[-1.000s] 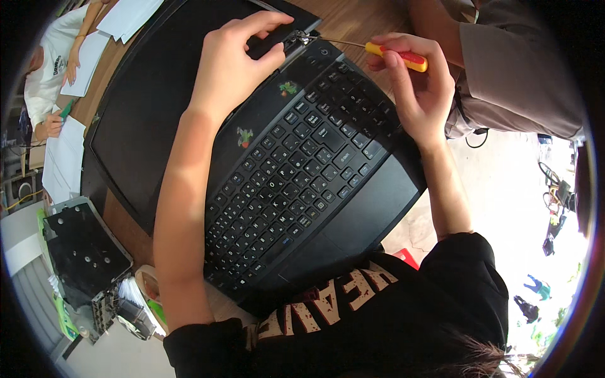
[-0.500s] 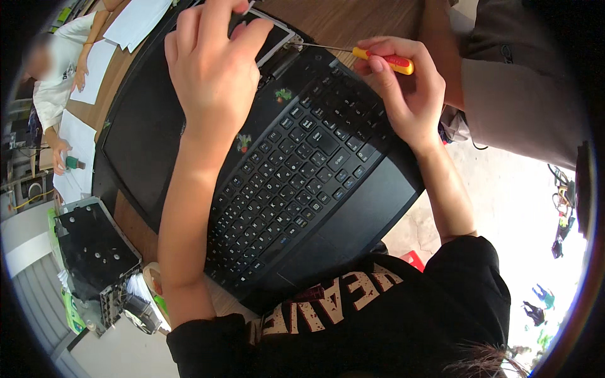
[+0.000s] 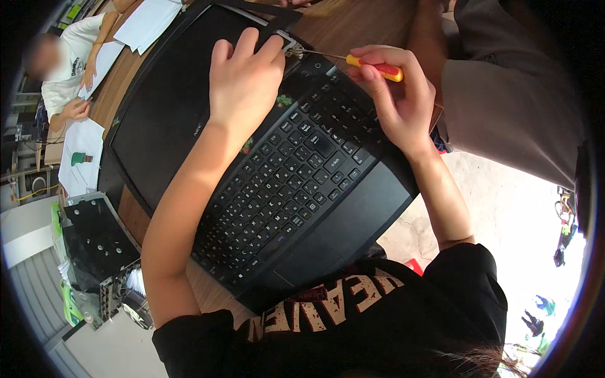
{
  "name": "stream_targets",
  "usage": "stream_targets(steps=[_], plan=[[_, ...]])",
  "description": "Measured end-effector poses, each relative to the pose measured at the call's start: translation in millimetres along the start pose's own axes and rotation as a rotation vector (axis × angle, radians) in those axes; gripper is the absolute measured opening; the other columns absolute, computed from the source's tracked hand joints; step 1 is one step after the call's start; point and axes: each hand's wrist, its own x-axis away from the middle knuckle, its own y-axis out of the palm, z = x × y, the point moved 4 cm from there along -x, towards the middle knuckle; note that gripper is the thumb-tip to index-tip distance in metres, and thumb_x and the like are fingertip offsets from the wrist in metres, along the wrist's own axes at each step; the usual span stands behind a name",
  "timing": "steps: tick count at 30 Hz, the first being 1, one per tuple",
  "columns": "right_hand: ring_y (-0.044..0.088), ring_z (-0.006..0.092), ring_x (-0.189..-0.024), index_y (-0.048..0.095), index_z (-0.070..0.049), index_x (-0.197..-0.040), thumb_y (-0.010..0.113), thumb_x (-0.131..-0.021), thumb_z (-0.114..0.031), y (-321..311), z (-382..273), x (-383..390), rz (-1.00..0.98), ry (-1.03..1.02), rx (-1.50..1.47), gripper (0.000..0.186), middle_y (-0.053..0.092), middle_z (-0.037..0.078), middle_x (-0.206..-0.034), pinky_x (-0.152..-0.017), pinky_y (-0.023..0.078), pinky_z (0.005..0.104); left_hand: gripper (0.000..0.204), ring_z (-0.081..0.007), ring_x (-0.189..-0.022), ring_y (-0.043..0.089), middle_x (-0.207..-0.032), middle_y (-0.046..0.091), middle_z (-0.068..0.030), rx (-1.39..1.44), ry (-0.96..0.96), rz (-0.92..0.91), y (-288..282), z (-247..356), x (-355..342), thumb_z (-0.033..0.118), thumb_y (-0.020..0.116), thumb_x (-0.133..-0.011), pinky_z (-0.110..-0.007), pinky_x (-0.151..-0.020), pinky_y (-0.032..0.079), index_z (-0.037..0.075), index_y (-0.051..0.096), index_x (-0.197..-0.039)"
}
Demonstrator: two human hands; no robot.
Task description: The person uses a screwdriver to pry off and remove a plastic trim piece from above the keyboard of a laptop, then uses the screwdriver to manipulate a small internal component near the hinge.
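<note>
A black laptop (image 3: 315, 183) lies opened flat on a wooden table, its keyboard toward me and its dark screen (image 3: 167, 107) to the left. My left hand (image 3: 242, 85) rests flat across the hinge area, fingers spread, touching the exposed metal hinge (image 3: 291, 45). In my right hand (image 3: 397, 104) is a small screwdriver (image 3: 372, 65) with a yellow and red handle. Its thin shaft points left and its tip meets the hinge.
Another person in a grey top (image 3: 504, 82) stands close at the right. A seated person in white (image 3: 69, 69) works with papers (image 3: 82, 157) at the far left. A black perforated metal part (image 3: 97, 236) and a small fan (image 3: 135, 305) lie at the lower left.
My left hand slid up over the hinge and now lies flat there with fingers spread. The right hand with the screwdriver stays at the hinge.
</note>
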Motion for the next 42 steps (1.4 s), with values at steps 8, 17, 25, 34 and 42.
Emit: stream_targets(steps=[8, 17, 25, 34, 42], plan=[[0.073, 0.0162, -0.088, 0.063, 0.001, -0.107, 0.068, -0.094, -0.004, -2.0, -0.6, 0.9, -0.01, 0.005, 0.022, 0.014, 0.071, 0.011, -0.102, -0.078, 0.058, 0.0259, 0.025, -0.0167, -0.096, 0.054, -0.106, 0.063, 0.0092, 0.001, -0.023, -0.026, -3.1, -4.1, 0.0, 0.005, 0.068, -0.071, -0.034, -0.077, 0.042, 0.013, 0.073, -0.094], [0.072, 0.0151, -0.089, 0.063, 0.001, -0.107, 0.067, -0.095, -0.005, -1.1, 2.6, 1.5, 0.002, 0.054, -0.011, 0.014, 0.07, 0.01, -0.103, -0.078, 0.058, 0.0254, 0.006, -0.0174, -0.092, 0.054, -0.092, 0.059, 0.0063, 0.024, 0.001, 0.048, -2.8, -3.6, 0.4, 0.011, 0.067, -0.071, -0.035, -0.073, 0.042, 0.011, 0.071, -0.077], [0.072, 0.0142, -0.09, 0.062, 0.001, -0.107, 0.066, -0.095, -0.004, -1.9, 3.4, 1.9, -0.002, 0.074, -0.005, 0.013, 0.07, 0.01, -0.104, -0.078, 0.059, 0.0254, 0.04, -0.0191, -0.099, 0.053, -0.112, 0.063, 0.009, -0.02, -0.002, -0.091, 4.5, 3.3, 3.7, 0.006, 0.064, -0.075, -0.036, -0.08, 0.043, 0.016, 0.072, -0.114], [0.073, 0.015, -0.087, 0.063, -0.001, -0.105, 0.068, -0.094, -0.005, -0.9, 2.3, 2.0, 0.008, 0.073, 0.016, 0.012, 0.07, 0.01, -0.097, -0.075, 0.058, 0.0259, 0.022, -0.0176, -0.095, 0.053, -0.094, 0.059, 0.005, 0.024, 0.009, -0.003, 2.4, 7.4, 2.9, 0.012, 0.069, -0.072, -0.036, -0.073, 0.041, 0.011, 0.073, -0.094], [0.072, 0.017, -0.086, 0.063, 0.001, -0.104, 0.067, -0.094, -0.002, -1.9, 0.1, 1.4, 0.014, 0.1, -0.001, 0.011, 0.07, 0.012, -0.098, -0.075, 0.057, 0.0281, 0.026, -0.0205, -0.095, 0.052, -0.099, 0.058, 0.0026, 0.004, 0.022, -0.016, 7.6, 11.1, 5.0, 0.013, 0.065, -0.074, -0.036, -0.073, 0.041, 0.008, 0.071, -0.099]])
